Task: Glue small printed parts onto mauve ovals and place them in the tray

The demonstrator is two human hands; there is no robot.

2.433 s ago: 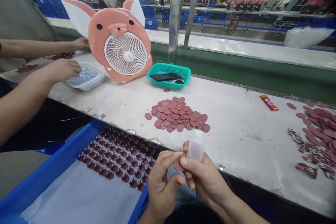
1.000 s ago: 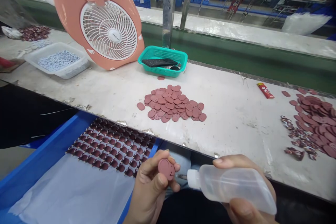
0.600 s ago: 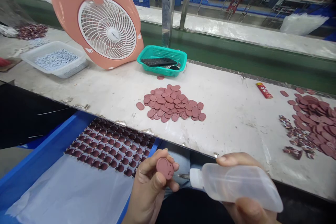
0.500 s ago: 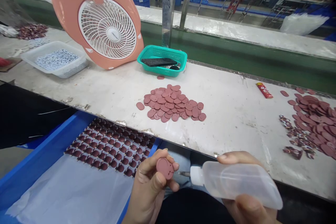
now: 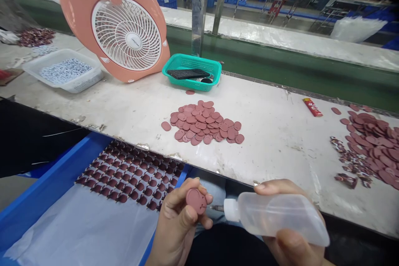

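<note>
My left hand (image 5: 179, 226) pinches one small pink oval piece (image 5: 196, 200) between thumb and fingertips, face up, just below the table edge. My right hand (image 5: 291, 239) grips a clear squeeze bottle (image 5: 276, 218) lying sideways, its white cap and thin nozzle (image 5: 218, 208) pointing left at the piece, a short gap from it. A pile of the same pink pieces (image 5: 204, 122) lies on the white table (image 5: 274, 133) in front of me. Rows of darker pieces (image 5: 131, 172) sit on white paper in a blue tray (image 5: 46, 191) at my lower left.
A pink pig-shaped fan (image 5: 118, 25) stands at the back left, beside a clear tub of small white parts (image 5: 64, 72). A teal basket (image 5: 191, 72) holds a dark phone. More pink pieces and wrappers (image 5: 369, 145) lie at the right, with a red tube (image 5: 310, 107).
2.4 s ago both hands held the piece and the upright bottle together and a co-worker's arms were at the left. Since then the bottle lies sideways, aimed at the piece; the last second shows hardly any movement.
</note>
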